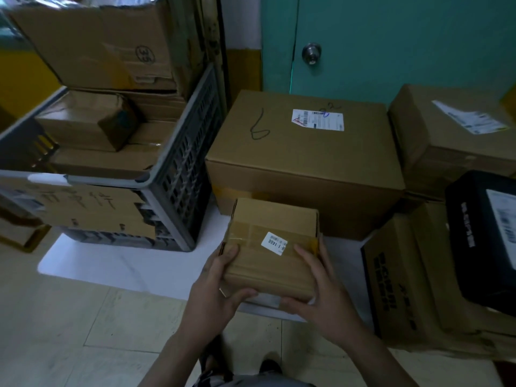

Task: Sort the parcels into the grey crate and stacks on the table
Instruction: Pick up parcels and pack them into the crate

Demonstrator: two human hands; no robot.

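I hold a small taped cardboard parcel [272,247] with a white barcode sticker in both hands, low in the middle of the view. My left hand [217,289] grips its left near corner, and my right hand [324,291] grips its right near corner. The grey slatted crate [184,163] stands to the left, with several brown parcels [111,127] inside. A large box marked "6" [304,163] sits just behind the held parcel.
More cardboard boxes [452,129] stand at the right, with a black box [483,233] on top of a printed carton [418,289]. A tall open carton [111,46] rises behind the crate. A white sheet [125,263] covers the tiled floor; a teal door [391,40] is behind.
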